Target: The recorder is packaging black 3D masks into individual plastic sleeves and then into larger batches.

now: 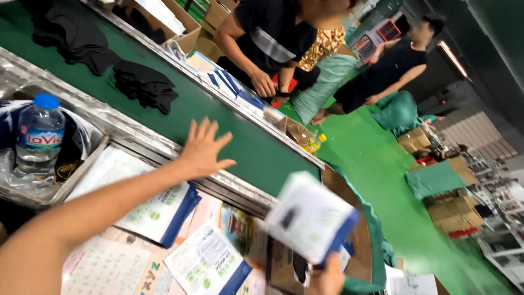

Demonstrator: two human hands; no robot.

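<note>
Scene lit evenly and brightly from overhead; a ceiling strip light (pixel 452 59) showed at upper right. Shadows were soft and faint. Pale glare lay on the metal conveyor frame (pixel 136 131) and on the clear plastic around the water bottle (pixel 39 134). Motion blur smeared the white-and-blue packet (pixel 310 217) held in the right hand (pixel 327 278) and softened the whole frame. The view was tilted, and the far background stayed dim and indistinct.

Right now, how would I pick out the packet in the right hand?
Follow the green conveyor belt to its near end. Just past it, the right hand holds up a flat white packet with a blue edge. It alone is lifted and blurred; similar packets lie flat on the bench.
</note>
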